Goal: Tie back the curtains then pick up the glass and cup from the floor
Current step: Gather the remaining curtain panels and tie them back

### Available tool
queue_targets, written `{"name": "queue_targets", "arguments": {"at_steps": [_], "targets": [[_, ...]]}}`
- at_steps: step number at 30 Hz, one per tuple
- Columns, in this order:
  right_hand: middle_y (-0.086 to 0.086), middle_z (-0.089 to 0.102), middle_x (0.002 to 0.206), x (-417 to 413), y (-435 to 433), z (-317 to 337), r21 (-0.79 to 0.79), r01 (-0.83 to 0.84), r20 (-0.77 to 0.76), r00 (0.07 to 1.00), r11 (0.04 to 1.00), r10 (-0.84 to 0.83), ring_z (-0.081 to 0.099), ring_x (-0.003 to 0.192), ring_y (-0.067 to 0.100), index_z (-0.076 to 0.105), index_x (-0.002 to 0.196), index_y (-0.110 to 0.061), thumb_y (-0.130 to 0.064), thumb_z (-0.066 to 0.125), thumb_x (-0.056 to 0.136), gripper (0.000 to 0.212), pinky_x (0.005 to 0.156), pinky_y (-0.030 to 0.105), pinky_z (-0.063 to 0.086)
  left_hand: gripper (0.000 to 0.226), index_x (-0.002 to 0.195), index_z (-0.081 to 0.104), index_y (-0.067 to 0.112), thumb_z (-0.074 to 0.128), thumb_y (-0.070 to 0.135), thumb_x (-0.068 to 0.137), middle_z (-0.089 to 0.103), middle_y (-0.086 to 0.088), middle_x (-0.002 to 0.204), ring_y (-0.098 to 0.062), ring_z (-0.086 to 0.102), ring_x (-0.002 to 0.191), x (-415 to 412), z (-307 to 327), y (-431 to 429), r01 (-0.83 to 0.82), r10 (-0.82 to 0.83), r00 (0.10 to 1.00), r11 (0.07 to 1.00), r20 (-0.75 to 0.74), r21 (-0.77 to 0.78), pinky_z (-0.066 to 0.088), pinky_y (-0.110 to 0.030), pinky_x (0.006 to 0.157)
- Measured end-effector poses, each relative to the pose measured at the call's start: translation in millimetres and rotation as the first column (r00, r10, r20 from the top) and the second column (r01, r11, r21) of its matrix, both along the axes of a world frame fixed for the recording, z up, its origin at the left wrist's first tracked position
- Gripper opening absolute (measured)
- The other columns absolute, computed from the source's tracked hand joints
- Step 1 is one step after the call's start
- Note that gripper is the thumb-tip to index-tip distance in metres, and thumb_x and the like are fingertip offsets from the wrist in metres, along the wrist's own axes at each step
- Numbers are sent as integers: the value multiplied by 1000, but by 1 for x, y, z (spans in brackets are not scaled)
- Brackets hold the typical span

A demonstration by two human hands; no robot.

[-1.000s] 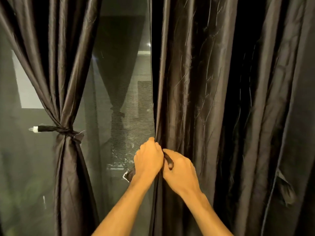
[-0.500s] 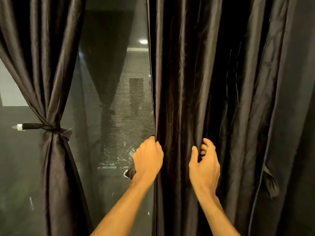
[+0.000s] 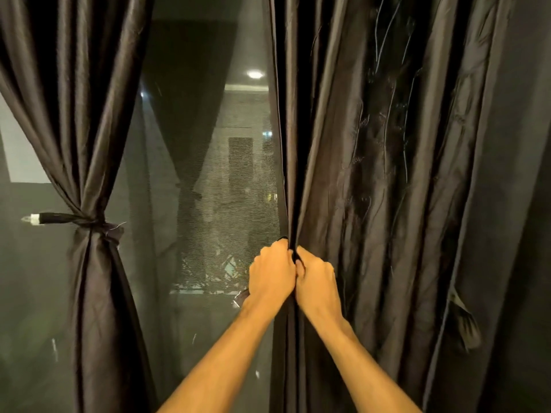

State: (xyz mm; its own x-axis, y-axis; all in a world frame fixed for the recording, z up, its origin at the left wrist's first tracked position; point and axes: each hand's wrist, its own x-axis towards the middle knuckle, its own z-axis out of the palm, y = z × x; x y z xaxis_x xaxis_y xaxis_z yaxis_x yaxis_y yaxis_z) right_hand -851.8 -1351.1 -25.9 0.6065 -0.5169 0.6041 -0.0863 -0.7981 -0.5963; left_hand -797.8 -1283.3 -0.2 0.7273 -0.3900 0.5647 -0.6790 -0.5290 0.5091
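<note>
A dark brown right curtain (image 3: 372, 180) hangs loose in long folds. My left hand (image 3: 272, 272) grips its left edge at waist height, and a frayed dark strip, the tie-back end (image 3: 241, 298), sticks out below the fist. My right hand (image 3: 316, 275) sits knuckle to knuckle beside the left and grips the same edge fold. The left curtain (image 3: 89, 144) is gathered and bound by a dark tie-back (image 3: 86, 223) with a white-tipped end. No glass, cup or floor is in view.
Between the curtains is a dark window pane with mesh (image 3: 208, 189), reflecting a ceiling light. A wall (image 3: 26, 263) lies behind the left curtain. A small flap of cloth (image 3: 463, 323) hangs from the right curtain's far folds.
My right hand reached out to the right into the curtain folds, then came back left against my left hand at the edge. The left hand kept its grip in place.
</note>
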Motion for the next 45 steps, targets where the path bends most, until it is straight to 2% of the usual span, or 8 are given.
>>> {"name": "queue_targets", "arguments": {"at_steps": [9,13,19,23,28,31,39,45], "targets": [[-2,65,81,-3,-4,1,118,-179,-3,984,977,181,59,77,11,61,81,-30,-21,51,92,17,64,36,49,21,85,51,15,37,30,91,62,-18,107,-39,56,96,-4,6,-8,2,-4,993,1000,-122,-13,34,-37,71],[1,69,82,-7,-12,0,82,-209,-86,973,975,216,64,83,20,67,89,-13,-5,54,83,16,65,37,52,39,79,51,14,40,51,91,63,-18,101,-39,57,95,-5,4,-12,-61,54,992,996,-117,-64,35,-38,71],[3,71,112,-11,-23,-9,123,-379,-109,913,917,392,66,96,15,42,147,-27,3,44,82,72,73,17,48,27,83,49,15,39,35,98,62,-17,101,-39,57,97,-1,-3,-13,-134,131,991,988,-36,-81,34,-39,69],[-6,64,120,-19,-37,-13,181,-422,-134,884,888,448,66,84,3,35,148,-39,0,43,92,68,75,8,48,29,89,53,13,39,36,99,63,-16,102,-39,58,97,2,-5,-13,-177,177,984,983,-5,-50,32,-37,69],[-9,72,99,-33,-45,-18,29,-77,237,969,997,68,65,84,2,73,105,-23,-15,63,91,20,77,18,54,27,88,52,14,40,35,99,63,-15,102,-38,58,96,7,-7,-11,-189,189,982,982,18,-31,33,-37,69],[-14,58,78,-47,-52,-25,46,150,443,883,988,-155,58,75,8,59,77,-25,-12,60,90,19,66,18,44,27,89,52,13,39,34,99,64,-14,99,-36,59,94,11,-7,-9,-176,177,984,984,35,-32,36,-38,69],[11,42,120,-65,-65,-59,290,494,471,672,820,-571,39,110,29,47,118,-12,-26,75,83,47,96,49,39,28,89,54,11,39,32,100,65,-14,95,-38,60,91,12,-9,-8,-140,143,988,989,65,-39,39,-39,69],[7,55,122,-62,-66,-45,358,377,456,727,854,-513,50,113,22,50,131,-11,-21,66,91,44,93,33,42,29,97,56,10,39,33,100,65,-16,101,-38,60,96,6,-7,-10,-148,148,988,989,55,-7,42,-42,74]]}}
